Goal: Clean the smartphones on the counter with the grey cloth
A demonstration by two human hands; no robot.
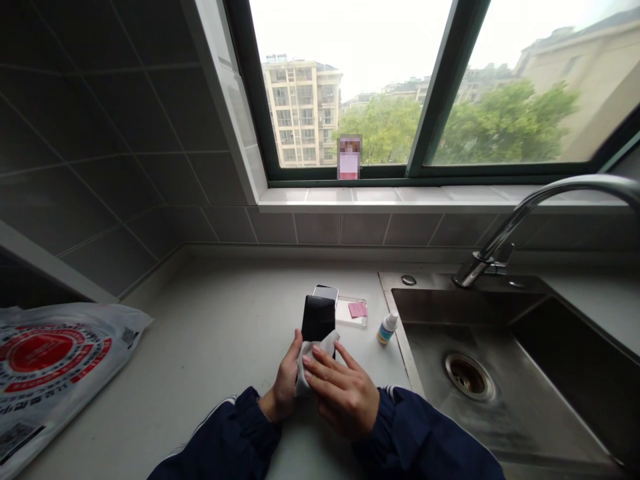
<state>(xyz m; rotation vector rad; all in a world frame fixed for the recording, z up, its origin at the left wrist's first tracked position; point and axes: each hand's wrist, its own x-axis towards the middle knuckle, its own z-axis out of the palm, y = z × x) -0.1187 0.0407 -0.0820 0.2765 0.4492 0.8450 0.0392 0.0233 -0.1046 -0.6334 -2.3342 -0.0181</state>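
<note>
A black phone (319, 317) is held upright at a tilt over the counter, its lower part covered by a light grey cloth (303, 379). My left hand (287, 377) grips the phone by its left side, fingers closed round it. My right hand (345, 391) presses the cloth against the screen with its fingers together. Behind the phone, a second pale, flat object (326, 292) shows its top part. Beside it lies a clear case (356, 321) with a folded pink piece (357, 309) on it. A small white-capped bottle (387, 328) stands to the right.
A steel sink (505, 400) with a tall curved faucet (520, 213) fills the right side. At the far left lies a plastic bag (55, 360) with red print. The white counter (225, 320) runs below a window; a small pink-and-white item (349, 163) stands at the sill.
</note>
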